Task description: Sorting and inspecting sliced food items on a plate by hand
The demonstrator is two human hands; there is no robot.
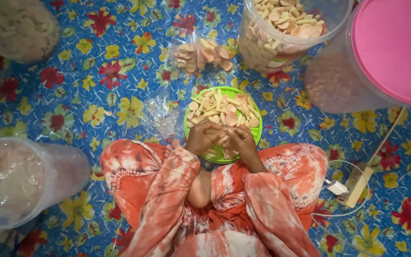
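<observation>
A clear tub (22,178) is lying on its side at near left, mouth toward the person. The left hand (204,136) and right hand (241,140) are meeting over the green bowl (258,124) between the knees — fingers pinching small snack pieces (222,110), close for sorting. A full tub (281,33) is standing far right — within reach.

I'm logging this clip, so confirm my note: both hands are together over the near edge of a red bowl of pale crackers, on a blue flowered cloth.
One detail is wrong: the bowl is green, not red. The head view shows the left hand and right hand together over its near edge, the pale crackers inside, on the blue flowered cloth.
</observation>
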